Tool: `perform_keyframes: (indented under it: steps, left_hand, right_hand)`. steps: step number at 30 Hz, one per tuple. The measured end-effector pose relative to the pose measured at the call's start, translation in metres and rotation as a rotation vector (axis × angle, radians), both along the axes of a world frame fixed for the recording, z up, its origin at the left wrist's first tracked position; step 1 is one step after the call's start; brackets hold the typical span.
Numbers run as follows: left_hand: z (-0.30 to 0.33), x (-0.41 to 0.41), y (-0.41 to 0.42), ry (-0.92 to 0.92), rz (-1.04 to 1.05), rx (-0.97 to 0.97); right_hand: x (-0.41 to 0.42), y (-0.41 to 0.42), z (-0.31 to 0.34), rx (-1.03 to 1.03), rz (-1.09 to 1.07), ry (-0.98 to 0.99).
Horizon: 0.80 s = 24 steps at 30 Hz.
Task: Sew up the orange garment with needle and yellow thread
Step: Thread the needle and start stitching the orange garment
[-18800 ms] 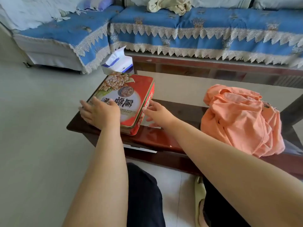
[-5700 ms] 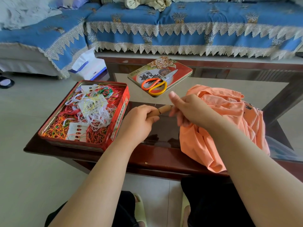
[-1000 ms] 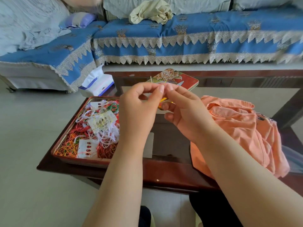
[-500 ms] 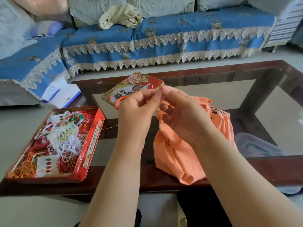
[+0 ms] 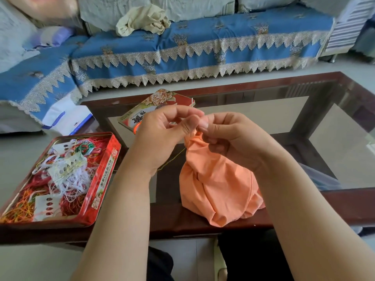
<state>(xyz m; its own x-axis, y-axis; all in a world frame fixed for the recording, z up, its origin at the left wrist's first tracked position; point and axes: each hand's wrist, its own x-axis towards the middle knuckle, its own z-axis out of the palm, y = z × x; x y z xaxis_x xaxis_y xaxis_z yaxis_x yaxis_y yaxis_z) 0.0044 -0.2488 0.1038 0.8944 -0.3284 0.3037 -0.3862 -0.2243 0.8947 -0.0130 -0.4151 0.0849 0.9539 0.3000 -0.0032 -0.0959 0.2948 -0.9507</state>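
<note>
My left hand (image 5: 162, 138) and my right hand (image 5: 231, 142) are raised above the table with their fingertips meeting. The left thumb and forefinger pinch a thin needle, barely visible. The right fingertips pinch the end of the yellow thread (image 5: 172, 161), which hangs down to the left between the hands. The orange garment (image 5: 215, 185) lies bunched on the table just below and behind the hands. I cannot tell whether the right hand touches it.
An open red tin (image 5: 105, 173) of tangled coloured threads sits on the glass-topped table (image 5: 304, 207) at the left. Its lid (image 5: 156, 102) lies behind the hands with orange-handled scissors (image 5: 138, 126) on it. A tissue pack (image 5: 67, 116) and a blue-covered sofa (image 5: 203, 49) lie beyond.
Both hands stay joined at the fingertips. My view has swung right, so the tin now sits further left and the garment lies directly under the hands.
</note>
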Motion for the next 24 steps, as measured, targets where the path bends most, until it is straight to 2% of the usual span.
perform_keyframes:
  steps: [8,14,17,21,24]
  left_hand:
    - [0.003,-0.012,0.011,-0.058,0.015,-0.164]
    - [0.003,-0.006,0.022,-0.014,0.202,-0.208]
    - [0.002,-0.001,0.029,-0.016,0.292,-0.289]
    - [-0.009,0.012,0.038,0.119,0.389,-0.454]
    - [-0.014,0.021,0.038,0.169,0.439,-0.444]
  right_hand:
    - [0.004,0.017,0.001,0.018,0.062,-0.013]
    - [0.002,0.026,-0.001,0.0,0.247,0.03]
    - [0.003,0.028,-0.005,-0.199,0.285,0.051]
    - [0.007,0.012,-0.004,-0.489,0.058,0.045]
    - [0.007,-0.004,-0.003,-0.76,-0.145,0.003]
